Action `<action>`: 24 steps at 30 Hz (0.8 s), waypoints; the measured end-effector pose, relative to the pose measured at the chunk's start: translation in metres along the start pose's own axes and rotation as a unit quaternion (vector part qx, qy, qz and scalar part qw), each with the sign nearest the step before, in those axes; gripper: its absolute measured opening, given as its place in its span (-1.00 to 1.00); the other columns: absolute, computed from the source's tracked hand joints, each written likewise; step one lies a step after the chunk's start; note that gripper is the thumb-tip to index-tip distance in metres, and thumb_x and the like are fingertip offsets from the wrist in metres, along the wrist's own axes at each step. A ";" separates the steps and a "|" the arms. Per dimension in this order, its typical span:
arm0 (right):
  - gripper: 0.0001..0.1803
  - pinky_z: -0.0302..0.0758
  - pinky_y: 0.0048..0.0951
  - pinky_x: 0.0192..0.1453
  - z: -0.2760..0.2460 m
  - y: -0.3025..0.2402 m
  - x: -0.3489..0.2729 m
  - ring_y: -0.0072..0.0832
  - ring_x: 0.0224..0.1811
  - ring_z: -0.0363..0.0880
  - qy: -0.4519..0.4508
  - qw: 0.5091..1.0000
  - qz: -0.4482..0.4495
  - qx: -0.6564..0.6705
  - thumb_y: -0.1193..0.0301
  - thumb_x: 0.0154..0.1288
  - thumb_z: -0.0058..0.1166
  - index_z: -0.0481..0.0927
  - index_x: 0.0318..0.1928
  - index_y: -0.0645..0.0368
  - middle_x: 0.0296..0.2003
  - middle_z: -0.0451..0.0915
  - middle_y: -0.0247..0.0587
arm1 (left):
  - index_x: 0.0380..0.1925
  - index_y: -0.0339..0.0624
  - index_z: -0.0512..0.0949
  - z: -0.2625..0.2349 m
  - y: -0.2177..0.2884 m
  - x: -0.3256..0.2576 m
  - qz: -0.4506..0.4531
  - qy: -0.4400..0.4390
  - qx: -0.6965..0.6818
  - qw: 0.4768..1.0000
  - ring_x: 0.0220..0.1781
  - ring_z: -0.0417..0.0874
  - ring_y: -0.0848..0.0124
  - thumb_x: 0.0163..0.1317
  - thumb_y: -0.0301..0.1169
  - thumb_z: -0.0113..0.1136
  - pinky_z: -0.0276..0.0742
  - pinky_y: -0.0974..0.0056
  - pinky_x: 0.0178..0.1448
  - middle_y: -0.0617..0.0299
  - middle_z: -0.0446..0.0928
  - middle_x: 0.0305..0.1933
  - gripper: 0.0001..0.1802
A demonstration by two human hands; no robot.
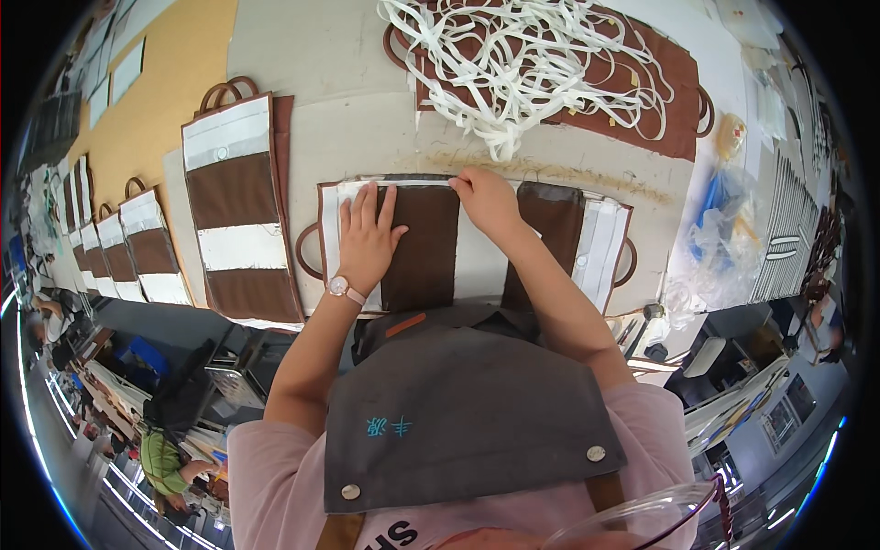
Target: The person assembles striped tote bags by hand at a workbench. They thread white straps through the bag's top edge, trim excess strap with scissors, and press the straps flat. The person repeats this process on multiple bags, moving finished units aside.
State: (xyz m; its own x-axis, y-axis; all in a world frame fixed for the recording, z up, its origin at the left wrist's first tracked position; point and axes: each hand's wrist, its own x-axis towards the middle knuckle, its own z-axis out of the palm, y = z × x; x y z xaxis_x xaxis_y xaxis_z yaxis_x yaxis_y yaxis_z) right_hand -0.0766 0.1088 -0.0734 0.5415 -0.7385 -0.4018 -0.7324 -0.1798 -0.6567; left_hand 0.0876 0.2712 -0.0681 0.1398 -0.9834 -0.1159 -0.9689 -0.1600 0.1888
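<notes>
In front of me lies a flat bag piece (pixel 417 257) with brown and white bands and a brown loop handle at each side. A thin white strip (pixel 417 181) runs along its far edge. My left hand (pixel 369 236), with a watch on the wrist, rests flat on the left white and brown bands, fingers spread toward that edge. At the middle of the far edge, my right hand (pixel 486 202) is closed, thumb and forefinger pinching the edge. Whether the white strip is also in that pinch is too small to tell.
A tangled heap of white tape (pixel 541 64) lies on brown bag pieces (pixel 674 87) at the far side. Stacked banded bag pieces (pixel 240 197) stand left, with more (pixel 151 247) farther off. Clear plastic bags (pixel 729 243) lie right. Another person (pixel 163 463) is at lower left.
</notes>
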 end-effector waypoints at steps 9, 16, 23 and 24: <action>-0.76 0.49 -0.04 -0.18 0.000 0.001 0.004 -0.04 -0.27 0.60 -0.012 0.997 -0.040 -0.059 0.29 0.30 0.10 0.56 -0.38 0.22 -0.39 0.62 -0.02 | 0.36 -0.28 0.24 0.001 0.002 0.002 -0.014 0.000 -0.005 1.000 0.41 0.25 -0.01 0.24 -0.09 0.22 0.14 -0.12 0.43 -0.12 0.27 0.36 -0.22; -0.73 0.48 -0.07 -0.21 0.005 0.004 0.004 -0.05 -0.30 0.59 0.000 0.996 -0.045 -0.070 0.25 0.29 0.12 0.57 -0.40 0.21 -0.42 0.61 -0.04 | 0.32 -0.27 0.29 -0.002 0.001 0.005 -0.009 0.012 -0.004 1.000 0.37 0.29 0.04 0.24 -0.06 0.22 0.18 -0.12 0.39 -0.08 0.33 0.31 -0.24; -0.75 0.50 -0.07 -0.15 -0.002 -0.001 0.005 -0.06 -0.25 0.60 -0.024 0.997 -0.036 -0.067 0.27 0.30 0.09 0.57 -0.39 0.22 -0.39 0.62 -0.03 | 0.29 -0.26 0.32 -0.006 0.002 0.011 -0.018 0.019 -0.022 0.999 0.32 0.33 0.06 0.21 -0.13 0.26 0.23 -0.09 0.34 -0.06 0.37 0.26 -0.28; -0.75 0.50 -0.07 -0.15 -0.004 0.000 0.005 -0.06 -0.26 0.60 -0.029 0.997 -0.039 -0.062 0.27 0.30 0.09 0.57 -0.39 0.21 -0.39 0.62 -0.04 | 0.30 -0.26 0.32 -0.006 0.002 0.011 -0.016 0.017 -0.017 1.000 0.32 0.34 0.06 0.21 -0.14 0.27 0.23 -0.09 0.34 -0.06 0.37 0.26 -0.28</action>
State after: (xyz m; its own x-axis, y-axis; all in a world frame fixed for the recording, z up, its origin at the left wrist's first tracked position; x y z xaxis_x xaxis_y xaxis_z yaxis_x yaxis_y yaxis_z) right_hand -0.0751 0.1028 -0.0726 0.6200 -0.6801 -0.3912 -0.7302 -0.3177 -0.6049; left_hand 0.0885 0.2596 -0.0632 0.1778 -0.9799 -0.0903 -0.9566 -0.1937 0.2179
